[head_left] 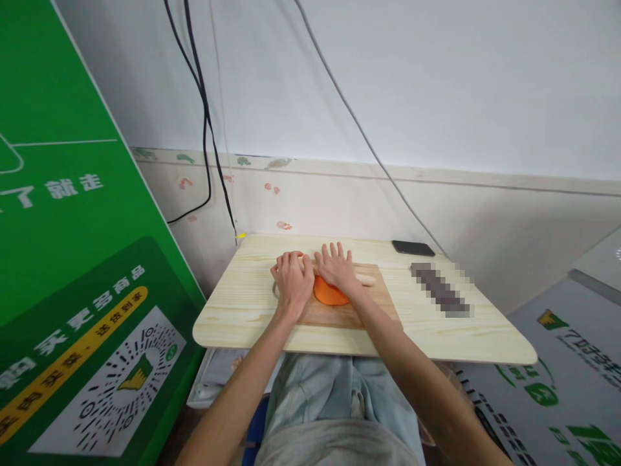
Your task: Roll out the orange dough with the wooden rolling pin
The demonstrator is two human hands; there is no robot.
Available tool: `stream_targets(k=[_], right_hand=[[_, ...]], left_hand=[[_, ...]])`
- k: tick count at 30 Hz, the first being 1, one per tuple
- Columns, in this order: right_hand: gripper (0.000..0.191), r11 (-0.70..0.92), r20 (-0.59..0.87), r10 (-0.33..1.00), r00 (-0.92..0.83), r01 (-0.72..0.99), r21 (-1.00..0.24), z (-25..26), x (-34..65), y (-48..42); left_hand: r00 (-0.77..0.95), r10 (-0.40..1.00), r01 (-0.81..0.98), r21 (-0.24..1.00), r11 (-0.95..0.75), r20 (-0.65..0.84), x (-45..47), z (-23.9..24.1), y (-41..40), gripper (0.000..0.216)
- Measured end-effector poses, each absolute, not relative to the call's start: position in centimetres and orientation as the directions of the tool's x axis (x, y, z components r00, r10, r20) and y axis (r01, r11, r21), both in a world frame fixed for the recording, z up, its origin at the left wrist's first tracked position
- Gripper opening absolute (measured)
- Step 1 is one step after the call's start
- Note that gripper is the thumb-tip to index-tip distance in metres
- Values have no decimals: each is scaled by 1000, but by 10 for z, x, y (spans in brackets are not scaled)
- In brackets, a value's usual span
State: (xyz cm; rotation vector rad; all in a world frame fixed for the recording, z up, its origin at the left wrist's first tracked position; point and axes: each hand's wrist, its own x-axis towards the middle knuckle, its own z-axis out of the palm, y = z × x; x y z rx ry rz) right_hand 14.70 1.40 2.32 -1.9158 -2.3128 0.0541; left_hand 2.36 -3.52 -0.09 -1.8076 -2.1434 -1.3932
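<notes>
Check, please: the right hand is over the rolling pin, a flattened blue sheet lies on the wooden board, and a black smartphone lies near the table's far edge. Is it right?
One thing is wrong: the flattened sheet is orange, not blue, as the head view shows. The right hand, rolling pin, wooden board and black smartphone are as you say.

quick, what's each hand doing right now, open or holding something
Left hand: fingers bent over the rolling pin; whether it grips cannot be told.
Right hand: open, fingers spread, palm down over the rolling pin.
</notes>
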Motion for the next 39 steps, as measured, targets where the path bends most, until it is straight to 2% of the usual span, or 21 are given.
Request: stream_targets(k=[3, 8, 14, 20, 24, 30, 33, 37, 39], right_hand=[[68, 229, 232, 950, -209, 971, -65, 12, 142, -26], [67, 269, 344, 909, -236, 962, -49, -10, 135, -82], [64, 216, 240, 952, -190, 972, -87, 10, 141, -30], [56, 199, 46, 980, -195, 974, -108, 32, 151, 23], [59, 196, 160, 970, -183, 978, -71, 26, 145, -11], [52, 150, 277, 953, -126, 987, -66, 6, 129, -83], [53, 133, 238, 965, -109, 987, -89, 7, 128, -72], [64, 122, 158, 982, -102, 985, -123, 23, 138, -22], [65, 126, 78, 990, -115, 980, -153, 32, 144, -2]], left_hand=[[-328, 781, 797, 600, -73, 531, 23, -2, -35, 28], [-328, 780, 790, 607, -81, 532, 22, -3, -35, 30], [-326, 807, 784, 618, -60, 492, 22, -5, -32, 27], [-308, 858, 752, 658, -44, 410, 22, -7, -29, 26], [-349, 844, 730, 683, -29, 408, 22, -5, -29, 26], [-356, 859, 729, 685, 8, 369, 21, -3, -31, 27], [-354, 864, 736, 677, 22, 357, 21, -1, -32, 28], [-341, 874, 743, 669, 26, 345, 21, 0, -32, 27], [-334, 874, 746, 665, 16, 353, 21, -1, -32, 28]])
